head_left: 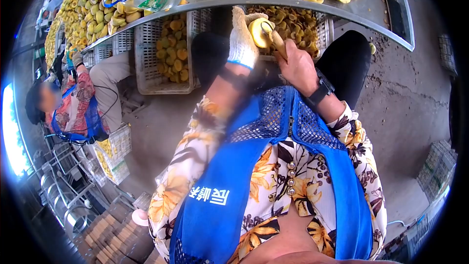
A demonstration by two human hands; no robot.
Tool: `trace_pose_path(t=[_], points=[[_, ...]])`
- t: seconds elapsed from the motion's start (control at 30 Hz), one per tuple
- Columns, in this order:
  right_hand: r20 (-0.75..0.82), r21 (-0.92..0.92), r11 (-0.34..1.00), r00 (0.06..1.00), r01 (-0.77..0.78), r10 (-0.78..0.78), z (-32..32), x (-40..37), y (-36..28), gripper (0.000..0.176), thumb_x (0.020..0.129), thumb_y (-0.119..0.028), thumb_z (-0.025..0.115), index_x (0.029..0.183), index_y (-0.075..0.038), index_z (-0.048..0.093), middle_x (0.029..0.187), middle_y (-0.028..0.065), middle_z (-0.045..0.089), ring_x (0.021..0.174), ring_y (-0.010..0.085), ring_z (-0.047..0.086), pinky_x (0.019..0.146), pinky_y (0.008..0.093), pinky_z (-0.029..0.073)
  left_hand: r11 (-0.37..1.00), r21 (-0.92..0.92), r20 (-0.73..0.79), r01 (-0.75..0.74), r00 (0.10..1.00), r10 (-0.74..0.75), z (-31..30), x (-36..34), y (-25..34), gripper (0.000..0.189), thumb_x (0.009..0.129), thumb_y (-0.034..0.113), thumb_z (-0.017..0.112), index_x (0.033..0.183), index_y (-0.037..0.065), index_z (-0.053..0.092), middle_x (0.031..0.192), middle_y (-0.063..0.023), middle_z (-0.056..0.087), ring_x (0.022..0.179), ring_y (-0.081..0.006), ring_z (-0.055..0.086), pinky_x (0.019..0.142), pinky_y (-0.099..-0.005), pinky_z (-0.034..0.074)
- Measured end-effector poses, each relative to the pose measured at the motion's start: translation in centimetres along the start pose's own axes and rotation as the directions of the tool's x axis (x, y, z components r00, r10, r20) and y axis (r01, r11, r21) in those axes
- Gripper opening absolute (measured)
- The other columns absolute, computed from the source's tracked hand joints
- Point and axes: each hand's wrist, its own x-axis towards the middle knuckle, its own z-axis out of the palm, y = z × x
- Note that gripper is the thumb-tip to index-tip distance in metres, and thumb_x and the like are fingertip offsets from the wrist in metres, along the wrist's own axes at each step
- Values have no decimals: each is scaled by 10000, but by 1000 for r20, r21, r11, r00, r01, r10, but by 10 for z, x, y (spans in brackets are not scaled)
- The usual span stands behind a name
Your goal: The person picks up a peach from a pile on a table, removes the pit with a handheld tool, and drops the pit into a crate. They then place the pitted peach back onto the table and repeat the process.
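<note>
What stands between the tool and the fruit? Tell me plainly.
Nothing visible. The gloved left hand holds the fruit. The right hand grips the tool, and the tool's tip is on the fruit's cut face.

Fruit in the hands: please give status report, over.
Left hand, gloved, grips yellow fruit. Right hand, bare, presses small tool into it. Crate beneath; nothing blocks.
</note>
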Motion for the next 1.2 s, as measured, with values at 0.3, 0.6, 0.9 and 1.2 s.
trace_pose_path(t=[0.3,0.6,0.9,1.2], points=[[41,2,1000,999,-30,30,5,-8,-4,229,828,-146,542,866,28,398,654,289,543,648,457,543,579,508,420,994,23,17,-106,994,106,-1,1,-11,602,930,513,306,811,-3,591,705,-135,607,662,-238,594,651,-326,485],[13,14,999,999,-30,30,1,-10,-4,223,818,-127,539,853,35,391,641,292,538,648,466,542,590,516,419,988,1,22,-151,988,151,7,3,-14,569,930,499,340,807,-3,579,729,-123,598,677,-236,593,658,-324,482],[100,80,996,994,-44,36,-1,-10,-7,181,772,-57,520,851,59,406,661,305,534,680,466,544,606,498,428,969,175,129,-176,980,155,10,0,1,499,915,455,448,825,-13,596,691,-112,593,575,-178,568,527,-264,461],[227,-58,998,974,24,-10,-3,-8,5,231,739,-59,526,901,34,390,667,261,556,677,438,555,619,494,437,973,225,407,58,901,-148,-10,15,15,534,909,460,446,800,-41,596,674,-138,603,623,-210,602,554,-274,487]])
